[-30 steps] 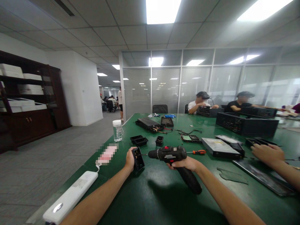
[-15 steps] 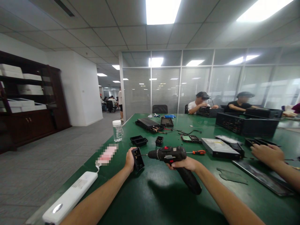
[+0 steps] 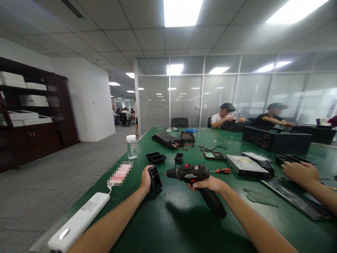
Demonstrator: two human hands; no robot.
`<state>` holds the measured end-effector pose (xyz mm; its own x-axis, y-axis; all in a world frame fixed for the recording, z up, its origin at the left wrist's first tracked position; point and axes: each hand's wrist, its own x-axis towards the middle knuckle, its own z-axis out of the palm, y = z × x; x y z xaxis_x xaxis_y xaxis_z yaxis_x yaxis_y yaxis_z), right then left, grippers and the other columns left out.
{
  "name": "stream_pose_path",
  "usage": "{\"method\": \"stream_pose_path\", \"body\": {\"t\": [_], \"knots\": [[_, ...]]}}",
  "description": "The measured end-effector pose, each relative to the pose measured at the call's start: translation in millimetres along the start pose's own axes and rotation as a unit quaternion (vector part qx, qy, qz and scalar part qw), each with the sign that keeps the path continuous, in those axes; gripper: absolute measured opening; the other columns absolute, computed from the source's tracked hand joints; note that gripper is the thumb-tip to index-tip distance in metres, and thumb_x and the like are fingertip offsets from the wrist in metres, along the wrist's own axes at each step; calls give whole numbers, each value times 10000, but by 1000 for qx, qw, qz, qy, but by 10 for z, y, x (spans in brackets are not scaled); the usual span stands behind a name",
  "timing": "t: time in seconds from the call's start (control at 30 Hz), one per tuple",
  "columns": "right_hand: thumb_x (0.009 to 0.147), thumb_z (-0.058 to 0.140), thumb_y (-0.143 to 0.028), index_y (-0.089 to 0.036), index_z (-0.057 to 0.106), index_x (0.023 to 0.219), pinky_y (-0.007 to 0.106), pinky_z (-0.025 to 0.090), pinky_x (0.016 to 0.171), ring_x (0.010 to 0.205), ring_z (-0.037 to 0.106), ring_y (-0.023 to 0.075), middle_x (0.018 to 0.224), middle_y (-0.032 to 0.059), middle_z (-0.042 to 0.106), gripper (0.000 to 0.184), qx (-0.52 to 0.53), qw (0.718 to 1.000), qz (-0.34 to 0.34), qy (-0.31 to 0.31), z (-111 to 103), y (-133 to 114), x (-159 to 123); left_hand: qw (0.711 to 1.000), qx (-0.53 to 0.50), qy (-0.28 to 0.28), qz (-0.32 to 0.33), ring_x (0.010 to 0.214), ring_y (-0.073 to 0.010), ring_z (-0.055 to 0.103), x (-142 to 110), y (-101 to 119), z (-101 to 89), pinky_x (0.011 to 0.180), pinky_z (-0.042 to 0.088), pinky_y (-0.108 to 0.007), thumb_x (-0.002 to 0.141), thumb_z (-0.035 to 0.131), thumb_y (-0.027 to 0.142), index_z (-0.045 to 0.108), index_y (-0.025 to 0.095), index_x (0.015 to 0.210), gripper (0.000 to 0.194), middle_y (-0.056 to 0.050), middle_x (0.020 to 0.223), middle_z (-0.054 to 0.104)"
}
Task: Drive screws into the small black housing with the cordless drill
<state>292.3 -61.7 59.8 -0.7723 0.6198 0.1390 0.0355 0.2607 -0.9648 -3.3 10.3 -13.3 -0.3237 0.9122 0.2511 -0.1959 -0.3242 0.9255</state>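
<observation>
My left hand (image 3: 145, 180) is closed on a small black plastic box (image 3: 156, 180), tilted up with its hollow side facing right. My right hand (image 3: 206, 183) grips a black cordless drill (image 3: 189, 173) by its handle. The drill lies level and its thin bit points left, the tip at the box; I cannot tell whether it touches a screw. Behind the drill lies a screwdriver with an orange and black handle (image 3: 223, 171). Other small black boxes (image 3: 156, 157) and a similar black piece (image 3: 179, 158) sit just beyond my hands.
On the green table (image 3: 147, 232) stand a white power strip (image 3: 79, 221) and a lidded clear bottle (image 3: 132, 147) at left. To the right are an optical drive (image 3: 247, 166), a dark computer case (image 3: 276, 140) and another person's hand (image 3: 301, 174). Two people sit at the far side.
My hands, the box and the drill hold the same pose. At the far right, a seated person has reached out and a dark case there has shifted right.
</observation>
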Motion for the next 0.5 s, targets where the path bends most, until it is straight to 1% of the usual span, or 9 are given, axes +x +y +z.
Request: {"method": "stream_pose_path", "body": {"t": [0.13,0.3,0.5], "knots": [[720,691,-348,-89,617,897,262,419,701,732,515,135,795,45,576,322,-2,1000,1,11,-2,10,4,1000,1,10,0,626,-173,565,-11,12,5,592,444,-282,714,471,478,655,182,779,355,-9,668,614],[726,689,-357,-90,620,901,273,427,716,743,523,143,789,45,572,327,-7,1000,-6,-1,-10,9,13,1000,-3,9,-4,627,-171,566,-28,39,11,599,445,-283,701,485,483,655,185,777,351,-6,660,613],[720,695,-362,-91,614,893,279,426,729,748,523,144,791,45,571,332,-11,1000,-8,9,10,-14,4,1000,6,15,0,636,-179,569,-42,64,24,595,438,-285,690,481,477,655,176,773,357,-20,680,618]]}}
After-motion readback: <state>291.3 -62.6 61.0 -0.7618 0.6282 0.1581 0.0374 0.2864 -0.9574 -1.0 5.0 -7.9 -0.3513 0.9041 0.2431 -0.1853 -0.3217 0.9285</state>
